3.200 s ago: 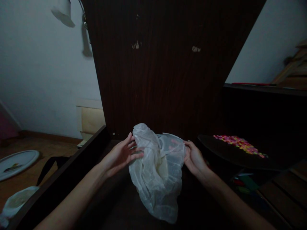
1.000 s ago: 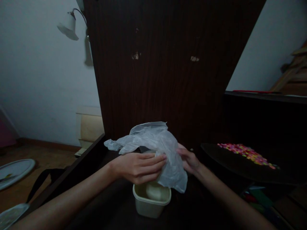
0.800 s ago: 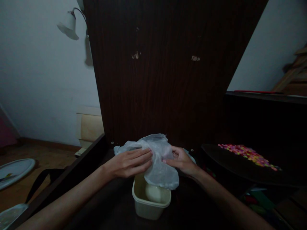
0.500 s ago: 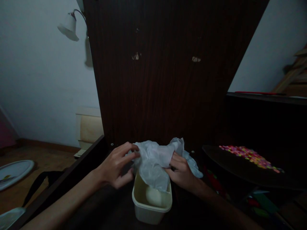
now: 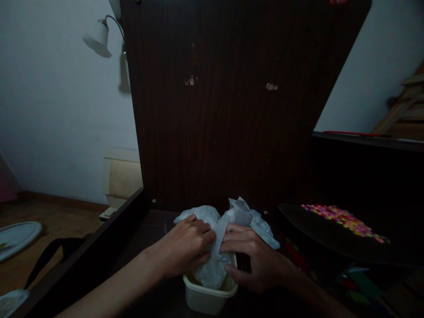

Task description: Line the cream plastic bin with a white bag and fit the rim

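A thin white plastic bag (image 5: 213, 270) hangs crumpled into a cream rectangular tub (image 5: 207, 300), its upper part spilling over the tub's far side. My left hand (image 5: 190, 245) is closed on the bag at its left, fingers curled over and hiding part of it. From the right, my right hand (image 5: 247, 254) grips the gathered plastic with bent fingers, the thumb lower down near the tub's rim. Behind my right hand lies a bluish plastic bag (image 5: 265, 232). The bag and both hands hide much of the tub's inside.
A tall dark wooden panel (image 5: 225, 132) rises behind the tub. At right, a dark curved surface bears a heap of small pink, red and yellow pieces (image 5: 344, 220). A dark raised edge (image 5: 86, 251) runs along the left. A wall lamp (image 5: 99, 39) hangs at upper left.
My left hand has moved right and closed onto the white bag. The bag sits lower and fuller in the tub, and my right hand has shifted slightly down with it.
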Motion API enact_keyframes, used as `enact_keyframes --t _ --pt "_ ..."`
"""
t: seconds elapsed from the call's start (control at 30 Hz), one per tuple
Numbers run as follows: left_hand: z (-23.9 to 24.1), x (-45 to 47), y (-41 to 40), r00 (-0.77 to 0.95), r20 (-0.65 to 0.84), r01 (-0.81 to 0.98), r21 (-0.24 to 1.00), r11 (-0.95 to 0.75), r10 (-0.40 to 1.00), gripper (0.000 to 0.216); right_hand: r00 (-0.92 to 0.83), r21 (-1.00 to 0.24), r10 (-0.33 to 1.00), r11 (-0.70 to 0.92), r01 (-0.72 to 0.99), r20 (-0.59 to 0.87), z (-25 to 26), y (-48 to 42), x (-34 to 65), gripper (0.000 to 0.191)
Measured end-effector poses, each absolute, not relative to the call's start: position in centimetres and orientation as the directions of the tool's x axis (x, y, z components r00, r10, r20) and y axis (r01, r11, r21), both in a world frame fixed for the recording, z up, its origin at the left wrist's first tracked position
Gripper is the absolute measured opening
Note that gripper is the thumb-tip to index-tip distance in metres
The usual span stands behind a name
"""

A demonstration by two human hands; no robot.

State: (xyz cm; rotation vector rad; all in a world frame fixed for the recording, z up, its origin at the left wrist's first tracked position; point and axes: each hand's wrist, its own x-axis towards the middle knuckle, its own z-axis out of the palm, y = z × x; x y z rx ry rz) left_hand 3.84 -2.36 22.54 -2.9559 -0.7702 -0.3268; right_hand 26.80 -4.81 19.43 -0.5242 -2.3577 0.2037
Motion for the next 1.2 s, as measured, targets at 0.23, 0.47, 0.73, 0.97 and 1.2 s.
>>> enact_keyframes --t 0.23,0.47,0.73,0.97,1.2 --pt "22.8 4.8 -3.0 0.872 -0.011 0.49 0.065 -0.87 0.49 0.005 -0.016 -0.645 0.792 0.508 0.571 0.61 19.8 -2.3 30.3 0.037" --pt "22.5 6.3 -2.5 0.844 -0.254 0.525 0.202 -0.827 0.473 0.015 -0.245 -0.741 0.936 0.35 0.574 0.252 21.4 1.3 30.5 0.053" --pt "24.1 5.8 -1.5 0.892 -0.028 0.403 0.501 -0.766 0.452 0.011 -0.313 -0.78 0.914 0.388 0.491 0.258 21.9 1.2 28.4 0.031" --pt "27.8 3.2 0.1 0.737 0.565 0.324 0.187 -0.927 0.371 0.086 -0.604 -0.504 0.683 0.722 0.475 0.41 25.3 -4.6 27.0 0.019" --pt "27.6 1.8 -2.6 0.884 0.357 0.214 0.262 -0.941 0.3 0.013 -0.801 -0.567 0.49 0.788 0.238 0.344 26.3 -7.6 26.7 0.015"
